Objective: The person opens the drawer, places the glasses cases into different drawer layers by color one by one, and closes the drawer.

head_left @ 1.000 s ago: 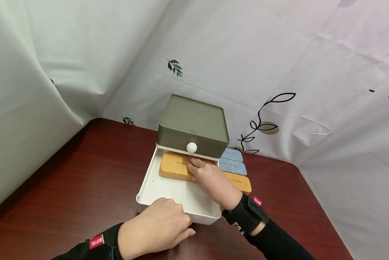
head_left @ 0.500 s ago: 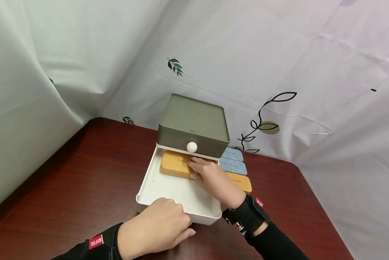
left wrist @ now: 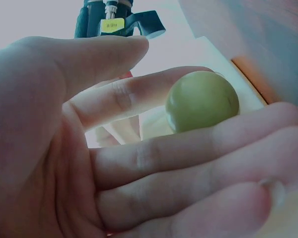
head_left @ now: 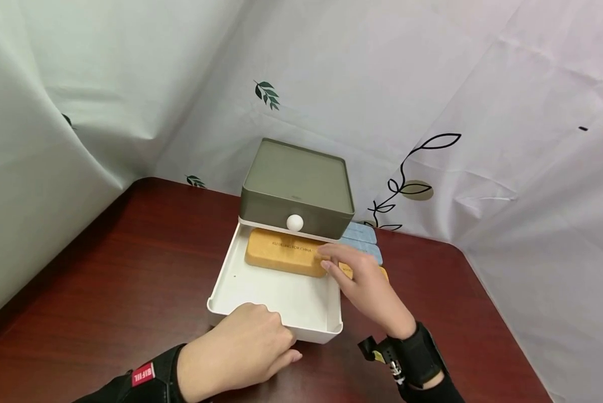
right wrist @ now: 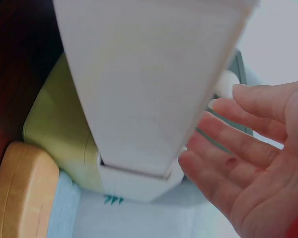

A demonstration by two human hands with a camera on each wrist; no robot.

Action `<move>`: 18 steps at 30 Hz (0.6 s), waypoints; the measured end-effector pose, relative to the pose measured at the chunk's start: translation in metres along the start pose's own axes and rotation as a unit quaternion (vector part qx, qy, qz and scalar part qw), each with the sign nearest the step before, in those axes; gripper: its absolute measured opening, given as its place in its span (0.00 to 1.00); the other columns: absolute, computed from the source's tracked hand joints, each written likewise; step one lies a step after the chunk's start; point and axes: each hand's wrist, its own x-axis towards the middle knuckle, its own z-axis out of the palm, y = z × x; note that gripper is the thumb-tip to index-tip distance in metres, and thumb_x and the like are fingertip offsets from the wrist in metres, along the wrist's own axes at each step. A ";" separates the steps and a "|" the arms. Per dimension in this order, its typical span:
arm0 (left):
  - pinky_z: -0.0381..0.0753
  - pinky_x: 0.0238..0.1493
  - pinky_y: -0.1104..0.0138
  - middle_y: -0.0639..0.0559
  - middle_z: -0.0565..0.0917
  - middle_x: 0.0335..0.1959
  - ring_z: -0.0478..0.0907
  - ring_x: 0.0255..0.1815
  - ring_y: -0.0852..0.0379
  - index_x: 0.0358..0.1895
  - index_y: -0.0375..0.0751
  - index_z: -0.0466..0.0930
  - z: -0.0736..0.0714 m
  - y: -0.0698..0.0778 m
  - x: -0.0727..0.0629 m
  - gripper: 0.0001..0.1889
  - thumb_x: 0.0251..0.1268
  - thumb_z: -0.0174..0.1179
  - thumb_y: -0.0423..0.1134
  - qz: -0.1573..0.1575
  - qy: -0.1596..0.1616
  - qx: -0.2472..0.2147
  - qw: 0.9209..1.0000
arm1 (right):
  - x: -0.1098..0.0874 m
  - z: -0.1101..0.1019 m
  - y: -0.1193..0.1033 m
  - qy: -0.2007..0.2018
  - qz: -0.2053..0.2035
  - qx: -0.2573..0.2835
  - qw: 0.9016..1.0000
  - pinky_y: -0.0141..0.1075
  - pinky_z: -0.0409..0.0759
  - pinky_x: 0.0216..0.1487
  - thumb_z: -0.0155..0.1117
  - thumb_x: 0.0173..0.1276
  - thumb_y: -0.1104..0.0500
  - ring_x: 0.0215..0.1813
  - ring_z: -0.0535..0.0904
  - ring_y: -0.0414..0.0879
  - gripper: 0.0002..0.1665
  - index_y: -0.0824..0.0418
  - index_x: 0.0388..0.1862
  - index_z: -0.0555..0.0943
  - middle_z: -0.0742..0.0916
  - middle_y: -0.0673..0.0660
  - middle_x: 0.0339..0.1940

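A white drawer (head_left: 273, 294) is pulled out from the lower level of an olive-green storage box (head_left: 298, 176). At its back lies a yellow rounded block (head_left: 276, 252) with dark lettering. My left hand (head_left: 241, 350) is at the drawer's front; in the left wrist view its index and middle fingers straddle a round olive knob (left wrist: 201, 101). My right hand (head_left: 367, 282) hovers over the drawer's right wall, fingers loosely extended, fingertips by the block's right end. The right wrist view shows this hand (right wrist: 253, 144) with nothing in its palm, beside the white drawer side (right wrist: 149, 79).
Right of the box, another yellow block (head_left: 384, 272) lies partly hidden behind my right hand, with two light-blue blocks (head_left: 360, 232) behind it. The upper drawer has a white knob (head_left: 295, 223). A patterned white cloth (head_left: 372, 84) hangs behind the dark red table (head_left: 145, 268).
My right hand has slid off the yellow block's top and moved right, so its lettering shows. The left hand stays at the drawer front. The head view has shifted slightly.
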 end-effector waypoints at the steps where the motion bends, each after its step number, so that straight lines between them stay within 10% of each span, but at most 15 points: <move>1: 0.64 0.14 0.65 0.58 0.73 0.11 0.69 0.13 0.59 0.15 0.53 0.76 0.000 0.000 0.000 0.21 0.64 0.58 0.57 0.000 0.002 0.000 1.000 | -0.003 -0.002 0.002 0.011 0.004 0.001 1.000 0.38 0.78 0.54 0.59 0.71 0.55 0.55 0.80 0.39 0.15 0.54 0.54 0.82 0.85 0.47 0.55; 18: 0.63 0.14 0.64 0.58 0.71 0.10 0.67 0.12 0.58 0.14 0.53 0.74 0.001 0.001 0.000 0.21 0.64 0.58 0.57 -0.004 0.007 0.008 1.000 | -0.044 -0.010 0.067 0.056 0.129 -0.013 0.990 0.52 0.73 0.62 0.63 0.68 0.56 0.63 0.76 0.55 0.20 0.57 0.58 0.80 0.83 0.58 0.58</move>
